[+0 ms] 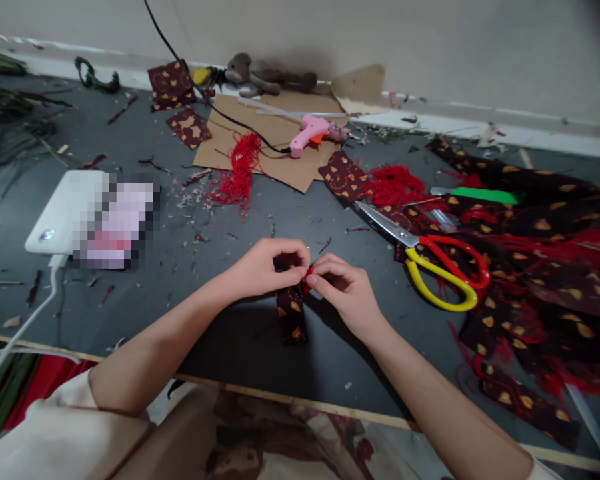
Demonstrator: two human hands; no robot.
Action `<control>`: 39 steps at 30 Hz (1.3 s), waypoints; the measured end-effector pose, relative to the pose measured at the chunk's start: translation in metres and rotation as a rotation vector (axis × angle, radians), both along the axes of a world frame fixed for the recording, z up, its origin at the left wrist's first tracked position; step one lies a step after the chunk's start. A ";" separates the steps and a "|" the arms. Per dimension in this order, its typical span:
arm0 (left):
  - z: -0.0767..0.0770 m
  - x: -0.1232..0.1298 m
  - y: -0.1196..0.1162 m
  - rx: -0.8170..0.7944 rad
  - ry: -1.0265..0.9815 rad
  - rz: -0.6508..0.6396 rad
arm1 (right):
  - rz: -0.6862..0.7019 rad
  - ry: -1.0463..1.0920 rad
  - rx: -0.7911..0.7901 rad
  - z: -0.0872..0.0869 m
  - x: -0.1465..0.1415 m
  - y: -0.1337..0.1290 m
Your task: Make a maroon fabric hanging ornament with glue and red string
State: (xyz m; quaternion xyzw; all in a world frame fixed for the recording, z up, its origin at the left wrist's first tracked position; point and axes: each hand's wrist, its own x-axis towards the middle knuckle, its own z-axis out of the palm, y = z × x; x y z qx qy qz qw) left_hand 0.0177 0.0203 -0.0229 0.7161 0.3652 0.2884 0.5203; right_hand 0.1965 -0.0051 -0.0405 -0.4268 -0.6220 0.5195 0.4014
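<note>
Both hands meet over the table near its front edge. With thumb and fingertips pinched, my left hand grips the top of a dark maroon fabric strip with a gold print, which hangs toward me. My right hand is closed at the fingertips on a small red piece, seemingly thread or cord, right beside the strip's top. Fingers cover most of the spot where red piece and fabric meet, so I cannot tell how they are joined.
Scissors with red and yellow handles lie right, by a heap of patterned fabric. A pink glue gun and red thread rest on cardboard. Left are a white power bank and a phone.
</note>
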 end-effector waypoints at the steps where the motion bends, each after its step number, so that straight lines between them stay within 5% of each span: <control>1: 0.000 0.000 0.000 -0.004 -0.002 0.002 | 0.000 0.001 0.000 0.000 0.000 0.000; 14: 0.001 -0.001 0.000 -0.188 -0.101 0.040 | 0.002 -0.004 -0.015 0.001 0.001 -0.001; 39: 0.002 0.000 -0.001 -0.023 0.050 0.010 | -0.006 -0.032 0.012 0.002 -0.001 -0.001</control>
